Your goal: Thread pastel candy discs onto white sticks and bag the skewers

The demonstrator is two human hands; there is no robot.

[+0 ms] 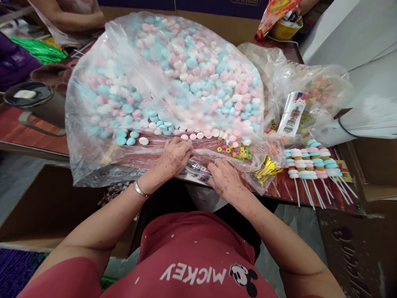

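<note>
A big clear plastic bag (89, 107) of pink, blue and white marshmallows (194, 87) lies across the table. At its front, my left hand (177, 155) is closed with bent fingers, beside a short row of marshmallows; its fingertips are partly hidden. My right hand (226, 177) is closed at the edge of a printed clear plastic bag (197, 167), which lies between both hands at the table edge. Small coloured gummy rings (237, 150) lie beyond my right hand. Gold twist ties (267, 170) sit on a small bag to the right.
Skewered marshmallow sticks (310, 163) lie in a group at the right. Behind them are a stack of printed bags (292, 114) and white sticks (375, 118). A dark lidded mug (43, 105) stands left. Another person's arm (72, 18) is at upper left. A cardboard box (40, 207) sits below.
</note>
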